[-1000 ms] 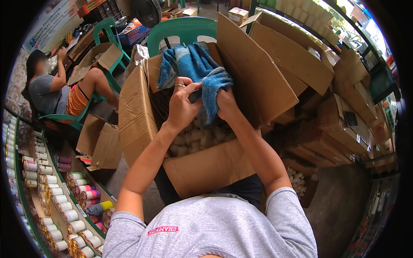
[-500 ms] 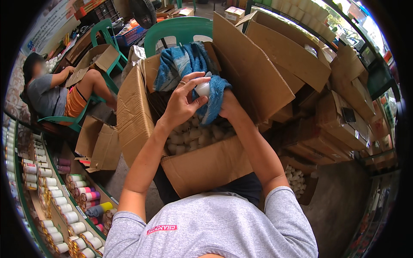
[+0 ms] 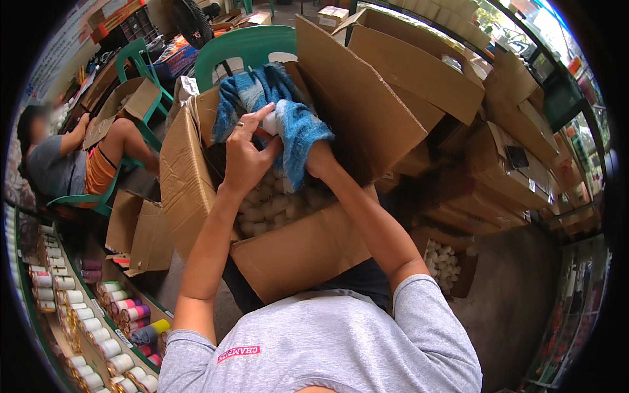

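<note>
My left hand (image 3: 249,154) pinches a small white rounded piece (image 3: 270,122) between thumb and fingers. A blue towel (image 3: 304,135) with pale grey patches is wrapped round the right side of that piece. My right hand (image 3: 319,159) grips the towel from the right, its fingers mostly covered by the cloth. Both hands are above an open cardboard box (image 3: 301,255) in front of my body. Many similar white pieces (image 3: 278,208) lie loose inside it. More of the same towel drapes toward the box's far side.
A green plastic chair (image 3: 252,42) stands behind the box. Cardboard boxes (image 3: 504,157) are stacked at the right, and a smaller box of white pieces (image 3: 442,265) sits on the floor. Shelves of thread spools (image 3: 92,327) run along the left. A seated person (image 3: 56,157) works at the far left.
The towel now covers more of the white piece, and my right hand has moved round it. The whole view has shifted slightly, with things appearing further left.
</note>
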`<action>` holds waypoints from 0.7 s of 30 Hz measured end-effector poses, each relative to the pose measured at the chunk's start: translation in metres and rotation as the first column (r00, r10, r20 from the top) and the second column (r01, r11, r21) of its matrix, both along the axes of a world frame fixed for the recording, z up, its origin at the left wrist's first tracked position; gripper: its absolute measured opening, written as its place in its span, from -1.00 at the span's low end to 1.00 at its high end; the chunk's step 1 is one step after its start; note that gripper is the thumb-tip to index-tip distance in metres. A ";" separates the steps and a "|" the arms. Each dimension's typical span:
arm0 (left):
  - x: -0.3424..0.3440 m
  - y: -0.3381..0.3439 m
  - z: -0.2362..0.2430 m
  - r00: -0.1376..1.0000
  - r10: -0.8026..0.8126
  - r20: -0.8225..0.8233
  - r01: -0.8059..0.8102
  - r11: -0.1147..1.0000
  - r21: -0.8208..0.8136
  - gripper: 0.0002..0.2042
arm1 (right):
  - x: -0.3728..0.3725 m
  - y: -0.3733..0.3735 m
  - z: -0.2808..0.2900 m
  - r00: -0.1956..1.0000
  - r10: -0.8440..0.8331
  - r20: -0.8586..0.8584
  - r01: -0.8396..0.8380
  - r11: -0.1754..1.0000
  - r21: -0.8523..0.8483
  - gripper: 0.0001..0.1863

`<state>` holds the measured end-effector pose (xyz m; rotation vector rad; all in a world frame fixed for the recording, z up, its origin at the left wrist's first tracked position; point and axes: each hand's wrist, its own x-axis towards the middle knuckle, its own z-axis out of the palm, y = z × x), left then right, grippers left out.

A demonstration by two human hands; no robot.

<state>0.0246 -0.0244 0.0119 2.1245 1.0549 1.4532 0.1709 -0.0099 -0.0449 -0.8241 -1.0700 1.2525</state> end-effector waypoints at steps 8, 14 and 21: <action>0.004 0.001 -0.019 0.999 0.001 -0.038 -0.010 0.970 -0.242 -0.68 | 0.006 0.017 0.029 0.198 -0.516 0.833 -0.048 0.844 0.534 -0.74; -0.027 0.035 -0.027 0.860 0.012 0.509 0.425 0.534 -0.731 -0.72 | 0.027 0.079 0.054 0.634 0.538 0.556 -0.280 0.830 -0.483 -0.79; -0.056 0.040 -0.031 0.217 -0.019 0.976 0.894 0.405 -0.191 -0.70 | 0.012 0.019 0.077 0.260 0.065 0.963 -0.276 0.961 0.010 -0.57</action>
